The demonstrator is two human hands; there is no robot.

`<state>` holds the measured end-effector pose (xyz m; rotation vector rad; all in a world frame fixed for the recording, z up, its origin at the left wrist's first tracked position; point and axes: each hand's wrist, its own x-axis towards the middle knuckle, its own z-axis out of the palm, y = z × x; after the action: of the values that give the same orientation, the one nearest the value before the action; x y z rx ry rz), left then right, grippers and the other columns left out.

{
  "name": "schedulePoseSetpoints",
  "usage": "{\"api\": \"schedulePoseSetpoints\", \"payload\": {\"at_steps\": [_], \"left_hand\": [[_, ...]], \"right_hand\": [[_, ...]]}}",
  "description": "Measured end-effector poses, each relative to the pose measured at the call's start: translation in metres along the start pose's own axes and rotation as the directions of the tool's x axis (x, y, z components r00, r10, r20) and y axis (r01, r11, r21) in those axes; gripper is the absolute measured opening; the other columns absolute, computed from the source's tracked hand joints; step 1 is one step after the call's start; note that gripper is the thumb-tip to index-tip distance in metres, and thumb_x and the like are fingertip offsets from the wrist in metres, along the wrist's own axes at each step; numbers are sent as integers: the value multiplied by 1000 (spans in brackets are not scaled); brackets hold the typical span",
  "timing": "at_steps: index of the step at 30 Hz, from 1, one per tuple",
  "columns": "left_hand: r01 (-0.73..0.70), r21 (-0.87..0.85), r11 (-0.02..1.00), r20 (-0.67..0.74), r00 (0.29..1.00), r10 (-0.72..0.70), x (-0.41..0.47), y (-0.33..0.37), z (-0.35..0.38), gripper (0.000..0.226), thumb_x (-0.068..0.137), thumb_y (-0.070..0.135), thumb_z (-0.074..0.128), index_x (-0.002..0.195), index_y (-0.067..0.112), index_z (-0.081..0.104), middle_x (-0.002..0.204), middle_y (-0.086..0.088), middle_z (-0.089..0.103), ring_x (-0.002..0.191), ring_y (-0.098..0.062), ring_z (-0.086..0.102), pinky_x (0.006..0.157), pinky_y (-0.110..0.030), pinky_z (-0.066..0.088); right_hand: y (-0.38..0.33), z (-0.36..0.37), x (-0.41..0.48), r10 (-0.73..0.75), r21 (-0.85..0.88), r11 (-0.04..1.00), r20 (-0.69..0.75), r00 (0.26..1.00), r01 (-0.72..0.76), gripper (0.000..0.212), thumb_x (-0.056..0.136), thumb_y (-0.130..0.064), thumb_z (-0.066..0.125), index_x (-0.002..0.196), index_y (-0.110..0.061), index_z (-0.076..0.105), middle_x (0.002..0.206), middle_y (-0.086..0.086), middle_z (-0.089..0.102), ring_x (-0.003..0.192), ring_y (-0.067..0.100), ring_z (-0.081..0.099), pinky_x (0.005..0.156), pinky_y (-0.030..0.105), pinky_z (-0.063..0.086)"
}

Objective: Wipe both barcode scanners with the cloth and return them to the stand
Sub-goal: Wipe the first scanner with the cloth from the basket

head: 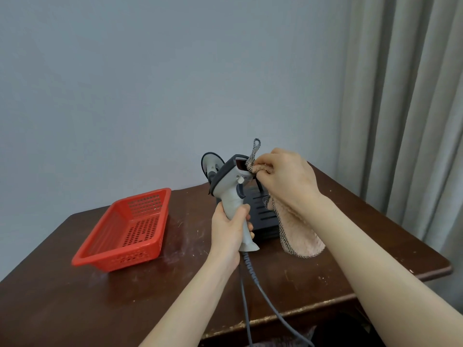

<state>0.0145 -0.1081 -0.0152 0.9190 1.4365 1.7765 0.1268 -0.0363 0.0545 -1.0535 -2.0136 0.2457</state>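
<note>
My left hand (229, 227) grips the handle of a grey and white barcode scanner (231, 182), held upright above the table with its window facing right. My right hand (285, 180) pinches a pink cloth (298, 231) with a checked edge against the scanner's window; the rest of the cloth hangs down. Behind the held scanner, a second scanner (211, 166) is partly hidden. The dark slotted stand (263, 214) sits on the table under the cloth.
A red perforated plastic basket (127, 229) stands on the left of the brown wooden table (100, 296). Grey cables (246, 291) run from the scanner over the table's front edge. A curtain (413, 96) hangs at the right.
</note>
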Motion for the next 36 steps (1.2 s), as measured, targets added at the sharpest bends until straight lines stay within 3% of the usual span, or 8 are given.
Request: {"api": "schedulePoseSetpoints", "payload": {"at_steps": [3, 10, 16, 20, 23, 28, 31, 36], "left_hand": [[-73, 87, 994, -2, 997, 73, -1, -1, 0, 10, 88, 10, 61, 95, 13, 54, 71, -6, 55, 50, -13, 50, 47, -25, 47], [-109, 121, 987, 11, 994, 108, 0, 2, 0, 11, 88, 11, 61, 96, 15, 55, 73, -7, 56, 51, -12, 51, 48, -23, 47], [-76, 127, 989, 8, 997, 75, -2, -3, -2, 10, 88, 11, 61, 94, 16, 54, 71, -6, 56, 50, -13, 51, 47, -25, 47], [-25, 76, 997, 17, 1000, 24, -1, -1, -2, 10, 88, 10, 61, 95, 13, 55, 68, -5, 54, 49, -13, 50, 46, -26, 46], [27, 50, 998, 20, 999, -28, -1, -2, 0, 7, 88, 9, 60, 92, 13, 55, 66, -5, 53, 48, -14, 48, 46, -27, 44], [149, -39, 988, 15, 989, -149, -2, -4, 1, 6, 88, 8, 59, 88, 12, 55, 62, -3, 50, 46, -14, 45, 44, -26, 41], [190, -104, 976, 27, 982, -188, 0, -2, 0, 5, 89, 8, 57, 87, 12, 55, 61, -2, 49, 46, -14, 43, 43, -26, 39], [238, -142, 961, 94, 970, -226, -1, 0, -2, 1, 91, 9, 56, 90, 9, 56, 59, -2, 47, 43, -13, 43, 40, -24, 38]], "right_hand": [[3, -5, 2, 89, -13, 996, -1, 996, -89, 22, 81, -20, 47, 62, -15, 57, 59, -2, 50, 58, 20, 43, 50, 28, 32], [10, 0, -5, 100, 176, 981, -117, 988, -79, 11, 83, -26, 57, 81, -27, 68, 58, -11, 58, 64, 14, 56, 56, 26, 40], [13, -2, -5, 80, -6, 997, -51, 995, -81, 19, 81, -24, 51, 78, -25, 70, 63, -6, 63, 67, 20, 56, 56, 26, 42], [13, -2, -6, 145, 122, 984, -156, 977, -127, 18, 80, -19, 50, 81, -26, 67, 60, -7, 60, 68, 19, 55, 59, 27, 41], [7, 2, -10, 32, 151, 988, -59, 998, -23, 15, 83, -24, 55, 87, -30, 68, 63, -10, 62, 69, 15, 57, 62, 29, 46], [12, -4, -7, 114, -49, 992, -46, 992, -116, 19, 81, -23, 51, 84, -26, 70, 71, -5, 63, 75, 23, 56, 61, 28, 39], [20, -7, -5, 232, 143, 966, -104, 967, -217, 15, 82, -20, 51, 82, -23, 66, 70, -4, 64, 73, 22, 55, 62, 29, 39], [31, 2, -1, 324, 434, 840, 79, 943, -325, 24, 91, -30, 55, 83, -8, 57, 73, 0, 60, 69, 16, 52, 65, 32, 38]]}}
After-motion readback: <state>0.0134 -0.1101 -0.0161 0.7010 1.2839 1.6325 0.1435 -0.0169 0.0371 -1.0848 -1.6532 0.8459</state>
